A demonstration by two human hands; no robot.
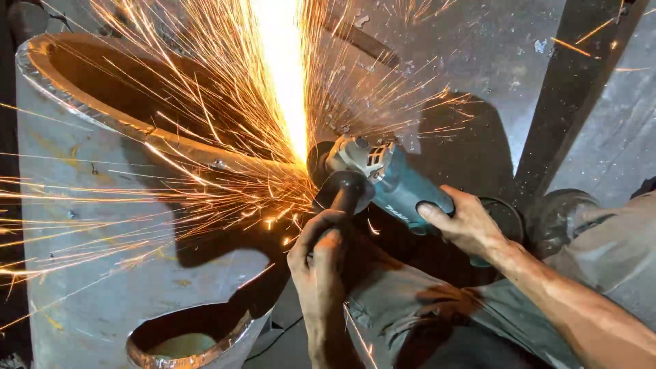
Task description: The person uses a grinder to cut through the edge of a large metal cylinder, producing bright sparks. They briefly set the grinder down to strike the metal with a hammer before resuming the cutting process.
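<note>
Grinder [393,184] at the steel pipe's [137,225] upper rim, disc throwing sparks. Left hand [321,263] clamped on the side handle, right hand [465,222] wrapped round the teal body. Judged: heavyish, rigid, kicks under load; both grips needed. Pipe heavy, stiff, edges sharp.

Grey concrete floor [478,41], dark steel post [560,96]

Two bare hands [321,266] and forearms, no gloves or sleeves; grey trousers [410,307] beneath.
</note>
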